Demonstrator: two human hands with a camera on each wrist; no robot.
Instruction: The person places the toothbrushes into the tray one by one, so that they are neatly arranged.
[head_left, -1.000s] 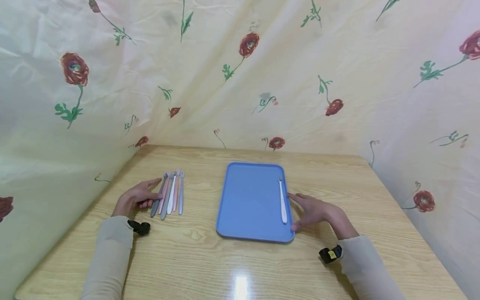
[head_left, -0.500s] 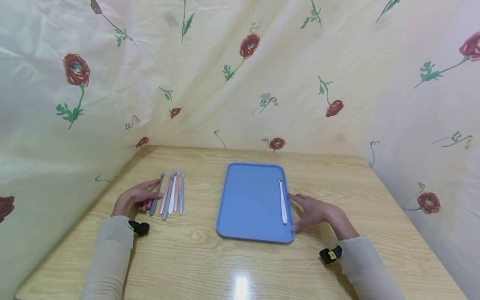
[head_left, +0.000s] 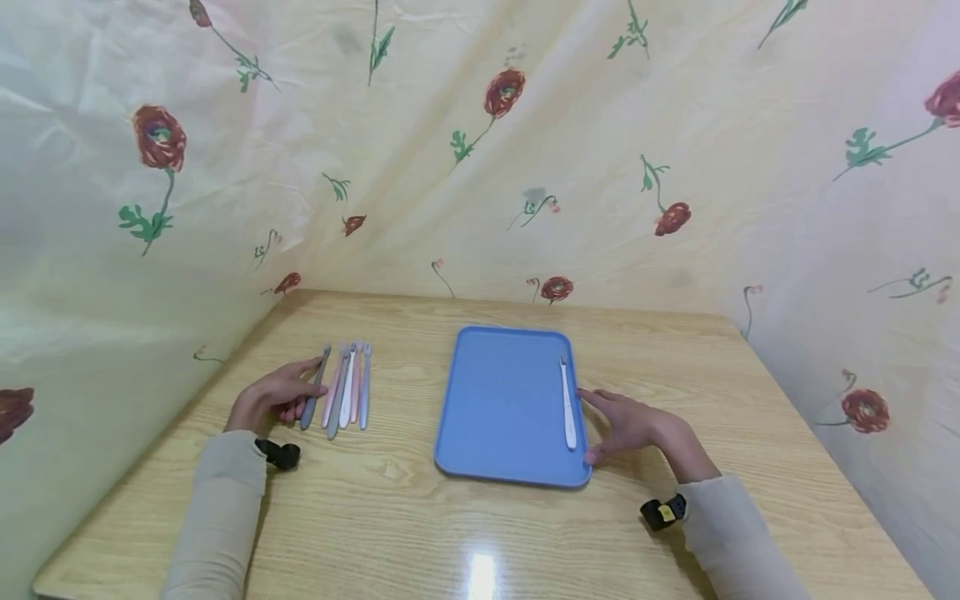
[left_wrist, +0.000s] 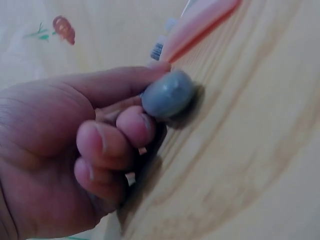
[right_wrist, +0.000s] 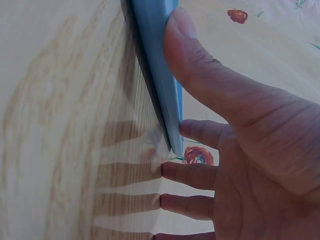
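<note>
My left hand (head_left: 276, 392) pinches a dark grey toothbrush (head_left: 308, 412) between thumb and fingers, at the left end of a row of toothbrushes. Its rounded grey handle end (left_wrist: 169, 94) faces the left wrist camera. Beside it lie several more: a pink toothbrush (head_left: 329, 407), a grey one (head_left: 334, 417), a white one (head_left: 346, 410) and a bluish one (head_left: 364, 400) among them. Inside the blue tray (head_left: 495, 400), along its right side, lies a white toothbrush (head_left: 567, 408). My right hand (head_left: 633, 421) rests at the tray's right edge, thumb on the rim (right_wrist: 172, 60), fingers extended.
The wooden table (head_left: 390, 517) carries the tray in its middle and the toothbrush row on its left. A floral cloth (head_left: 420, 150) hangs behind the table and along both sides. Each wrist wears a small black camera (head_left: 282, 456).
The dark grey toothbrush in my left hand has shifted slightly left, leaving a gap to the pink one. My right hand keeps its place at the tray. The head view has shifted a little.
</note>
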